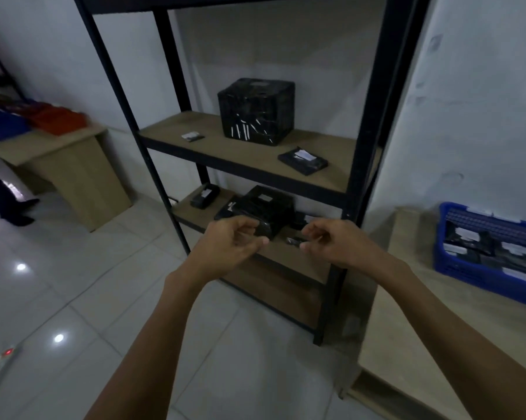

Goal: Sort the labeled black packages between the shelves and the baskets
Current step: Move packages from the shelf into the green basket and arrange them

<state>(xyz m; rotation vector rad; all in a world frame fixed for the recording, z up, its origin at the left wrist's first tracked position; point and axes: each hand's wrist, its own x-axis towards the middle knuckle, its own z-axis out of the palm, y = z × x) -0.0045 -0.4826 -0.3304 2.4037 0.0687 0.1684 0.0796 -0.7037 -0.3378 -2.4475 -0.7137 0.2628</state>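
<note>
While both arms reach toward the black metal shelving unit with wooden boards (249,147), the left hand (228,241) and right hand (334,241) hang loosely curled, gripping nothing. Labeled black plastic-wrapped packages (267,210) sit on the lower shelf just past the fingers, and more fill the blue plastic basket (455,268) at 3 o'clock.

text: none legible | white labels on black packages (303,160) — blurred | blue basket (455,272) labels — too small
</note>
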